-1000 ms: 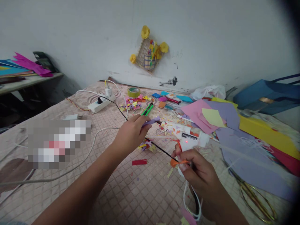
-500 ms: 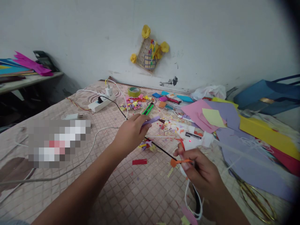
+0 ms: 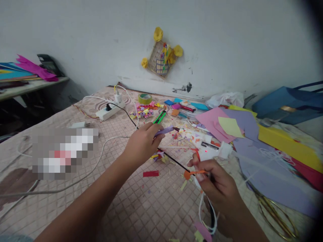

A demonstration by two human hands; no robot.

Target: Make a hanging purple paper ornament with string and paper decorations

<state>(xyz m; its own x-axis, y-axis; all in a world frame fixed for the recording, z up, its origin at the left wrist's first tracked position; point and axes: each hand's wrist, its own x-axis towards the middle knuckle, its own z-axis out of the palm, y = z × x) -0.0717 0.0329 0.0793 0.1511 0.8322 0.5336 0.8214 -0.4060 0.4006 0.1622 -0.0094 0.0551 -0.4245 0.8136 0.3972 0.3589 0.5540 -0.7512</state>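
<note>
A purple paper strip [image 3: 165,130] is pinched in my left hand [image 3: 143,141], its far end at the dark nozzle of a white glue gun [image 3: 208,149]. The gun has a small red light and lies on its side. My right hand [image 3: 214,178] is closed around an orange paper piece [image 3: 187,175] with a round end, just in front of the gun. A red-orange strip [image 3: 196,153] sticks up by its fingers. Below my left hand rests a red paper strip [image 3: 150,173].
Colored paper sheets [image 3: 272,174] and gold-handled scissors [image 3: 277,218] lie at right. A green cutter [image 3: 159,117], tape roll [image 3: 145,98], power strip [image 3: 110,111] and paper scraps sit toward the wall. Cables cross the table. A blurred object is at left.
The purple strip in my left hand has moved slightly right, up to the glue gun's nozzle. My right hand has hardly moved. The view has shifted a little.
</note>
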